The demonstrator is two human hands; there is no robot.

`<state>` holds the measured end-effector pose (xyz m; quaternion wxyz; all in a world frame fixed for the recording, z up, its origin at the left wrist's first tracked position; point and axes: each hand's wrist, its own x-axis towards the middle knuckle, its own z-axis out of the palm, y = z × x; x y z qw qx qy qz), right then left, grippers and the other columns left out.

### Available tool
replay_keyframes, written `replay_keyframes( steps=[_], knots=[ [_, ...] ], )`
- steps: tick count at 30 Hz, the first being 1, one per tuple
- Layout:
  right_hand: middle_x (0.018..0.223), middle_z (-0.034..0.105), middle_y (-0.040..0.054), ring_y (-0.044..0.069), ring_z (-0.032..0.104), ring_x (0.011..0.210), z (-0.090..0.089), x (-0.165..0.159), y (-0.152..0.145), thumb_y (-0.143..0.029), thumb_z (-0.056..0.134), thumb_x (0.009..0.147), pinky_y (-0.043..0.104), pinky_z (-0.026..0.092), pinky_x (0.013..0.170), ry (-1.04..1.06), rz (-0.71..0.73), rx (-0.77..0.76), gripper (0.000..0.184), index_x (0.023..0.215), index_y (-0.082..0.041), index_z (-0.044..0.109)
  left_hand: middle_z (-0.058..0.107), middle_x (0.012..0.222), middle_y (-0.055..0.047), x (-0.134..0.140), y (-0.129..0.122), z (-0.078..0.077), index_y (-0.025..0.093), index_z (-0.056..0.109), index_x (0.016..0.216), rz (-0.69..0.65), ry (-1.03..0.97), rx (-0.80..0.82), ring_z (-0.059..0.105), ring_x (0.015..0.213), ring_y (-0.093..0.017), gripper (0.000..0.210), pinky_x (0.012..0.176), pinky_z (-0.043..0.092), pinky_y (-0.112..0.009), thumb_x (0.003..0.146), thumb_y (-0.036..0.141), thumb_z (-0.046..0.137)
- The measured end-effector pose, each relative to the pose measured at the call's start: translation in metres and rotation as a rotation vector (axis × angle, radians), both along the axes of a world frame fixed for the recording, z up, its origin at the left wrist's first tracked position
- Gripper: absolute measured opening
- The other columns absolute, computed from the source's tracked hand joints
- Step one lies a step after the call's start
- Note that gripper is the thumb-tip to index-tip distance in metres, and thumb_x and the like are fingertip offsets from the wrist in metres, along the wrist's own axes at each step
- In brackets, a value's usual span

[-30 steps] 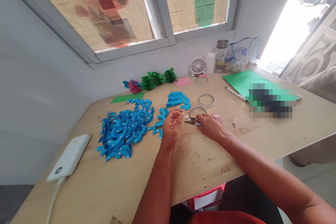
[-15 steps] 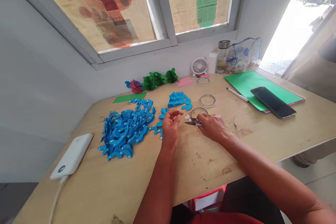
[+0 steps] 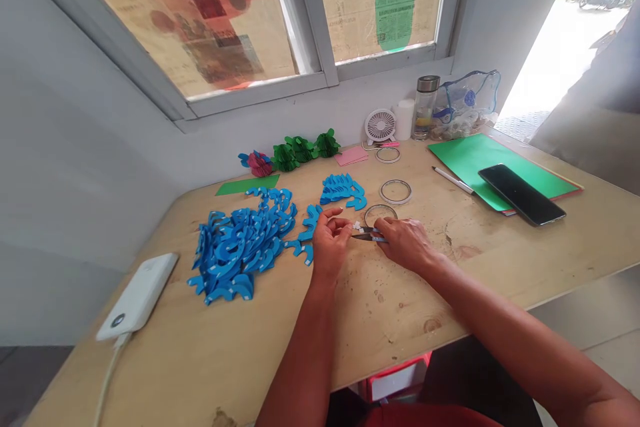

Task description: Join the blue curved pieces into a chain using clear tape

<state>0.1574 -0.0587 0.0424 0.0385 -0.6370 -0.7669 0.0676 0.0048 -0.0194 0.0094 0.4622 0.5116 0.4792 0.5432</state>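
Observation:
My right hand point(image 3: 406, 239) grips a pair of thread snips point(image 3: 369, 235), blades pointing left. Close to the blade tips, my left hand point(image 3: 333, 239) has thumb and fingers pinched together; what they hold, if anything, is too small to make out. Small white pieces point(image 3: 357, 225) lie just behind the blades. A roll of narrow tape point(image 3: 381, 207) rests flat beyond my right hand, partly hidden by it. Left of my left hand spreads a heap of curved blue paper pieces point(image 3: 235, 250), many with white patches. A smaller row of blue pieces point(image 3: 343, 189) lies behind the hands.
Two more tape rolls, one nearer point(image 3: 395, 191), lie toward the back. A phone point(image 3: 523, 193) rests on green sheets point(image 3: 500, 157), beside a white pen point(image 3: 453, 180). Along the wall stand green paper shapes point(image 3: 301, 149), a small fan point(image 3: 380, 126) and a bottle point(image 3: 426, 108). A power bank point(image 3: 137, 297) lies left.
My left hand has shifted slightly right, its fingertips now at the snips' blades. My right hand has stayed nearly still. At the far right, a blurred person has moved further into view.

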Motion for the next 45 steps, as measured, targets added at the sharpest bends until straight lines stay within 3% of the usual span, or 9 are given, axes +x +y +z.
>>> replay_keyframes(
  steps=[16, 27, 33, 38, 45],
  knots=[
    [0.099, 0.065, 0.0067, 0.022, 0.062, 0.086, 0.000, -0.002, 0.001, -0.029, 0.035, 0.088, 0.029, 0.037, 0.064, -0.007, -0.008, -0.026, 0.022, 0.098, -0.022, 0.053, 0.059, 0.077, 0.000, 0.007, -0.012, 0.006, 0.019, 0.049, 0.104, 0.118, 0.175, 0.127, 0.059, 0.076, -0.014, 0.034, 0.076, 0.044, -0.029, 0.071, 0.016, 0.057],
    [0.101, 0.065, 0.0082, 0.021, 0.062, 0.086, 0.001, -0.001, 0.001, -0.030, 0.034, 0.089, 0.028, 0.036, 0.064, -0.019, -0.022, -0.059, 0.024, 0.099, -0.022, 0.054, 0.059, 0.075, 0.000, 0.001, -0.001, 0.004, 0.017, 0.049, 0.098, 0.168, -0.256, -0.083, 0.061, 0.071, -0.012, 0.038, 0.071, 0.046, -0.026, 0.063, 0.019, 0.064],
    [0.098, 0.065, 0.0064, 0.021, 0.062, 0.084, -0.001, -0.001, 0.001, -0.030, 0.034, 0.089, 0.028, 0.036, 0.064, -0.021, -0.002, -0.032, 0.023, 0.097, -0.022, 0.054, 0.056, 0.100, -0.002, 0.004, -0.001, 0.001, 0.024, 0.043, 0.111, 0.096, -0.152, -0.007, 0.063, 0.075, -0.011, 0.050, 0.072, 0.048, -0.027, 0.066, 0.016, 0.062],
    [0.098, 0.065, 0.0077, 0.021, 0.062, 0.085, -0.001, -0.003, 0.000, -0.028, 0.035, 0.089, 0.029, 0.037, 0.066, -0.044, 0.023, -0.024, 0.023, 0.097, -0.021, 0.055, 0.055, 0.103, -0.004, 0.006, -0.001, -0.002, 0.025, 0.042, 0.116, 0.086, -0.048, 0.075, 0.060, 0.079, -0.012, 0.059, 0.067, 0.048, -0.023, 0.063, 0.012, 0.063],
    [0.099, 0.065, 0.0091, 0.020, 0.061, 0.086, -0.004, -0.004, -0.001, -0.029, 0.035, 0.089, 0.027, 0.037, 0.065, -0.071, 0.045, -0.020, 0.024, 0.098, -0.020, 0.056, 0.053, 0.106, -0.005, 0.007, -0.005, -0.001, 0.026, 0.042, 0.121, 0.026, 0.004, 0.086, 0.057, 0.061, -0.006, 0.063, 0.062, 0.049, -0.023, 0.062, 0.010, 0.060]
  ],
)
